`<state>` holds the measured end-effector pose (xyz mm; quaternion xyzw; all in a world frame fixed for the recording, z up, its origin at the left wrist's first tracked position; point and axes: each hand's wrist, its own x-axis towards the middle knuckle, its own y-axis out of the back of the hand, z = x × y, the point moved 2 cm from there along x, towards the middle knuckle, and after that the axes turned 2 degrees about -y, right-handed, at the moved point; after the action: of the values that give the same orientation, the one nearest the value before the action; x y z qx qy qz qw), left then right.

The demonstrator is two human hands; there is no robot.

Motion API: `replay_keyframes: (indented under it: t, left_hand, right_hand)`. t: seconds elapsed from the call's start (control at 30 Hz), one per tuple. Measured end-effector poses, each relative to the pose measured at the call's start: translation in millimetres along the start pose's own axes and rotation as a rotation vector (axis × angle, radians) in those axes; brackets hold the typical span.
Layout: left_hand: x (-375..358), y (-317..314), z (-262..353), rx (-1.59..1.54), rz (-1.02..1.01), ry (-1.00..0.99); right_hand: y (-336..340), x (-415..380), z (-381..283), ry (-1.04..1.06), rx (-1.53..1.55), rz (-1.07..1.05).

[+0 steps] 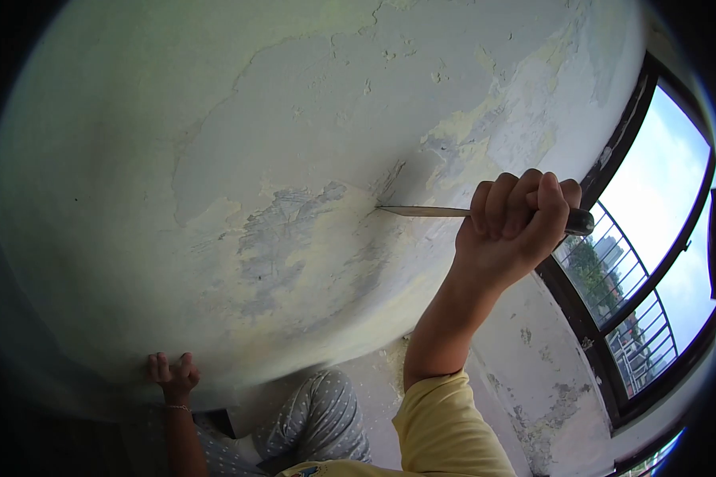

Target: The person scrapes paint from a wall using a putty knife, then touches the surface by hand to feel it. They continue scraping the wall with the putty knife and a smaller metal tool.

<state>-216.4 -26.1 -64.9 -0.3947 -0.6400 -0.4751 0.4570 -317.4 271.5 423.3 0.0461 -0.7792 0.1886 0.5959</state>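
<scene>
My right hand (521, 211) is closed in a fist around a scraper (426, 211) with a dark handle end sticking out past the little-finger side. Its thin blade points left, and the tip touches the wall (310, 119) beside a few fresh-looking scratches. Yellowish and grey scraped patches (282, 230) spread around the tip, with peeling paint edges above. Low on the left, my left hand (175, 375) rests against the wall with its fingers apart, holding nothing that I can see. A thin bracelet circles that wrist.
To the right is a dark-framed window (612, 318) with railings outside. Below it, the adjoining wall (545, 381) has flaking patches. My bent leg in grey dotted trousers (318, 413) is close under the wall.
</scene>
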Motion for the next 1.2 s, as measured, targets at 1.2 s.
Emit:
replay_keyframes:
  t: [1.2]
  left_hand:
    - [2.0,-0.8,1.6,-0.009,0.031,0.010]
  right_hand:
    - [11.3,10.9,-18.9,0.134,0.069,-0.314]
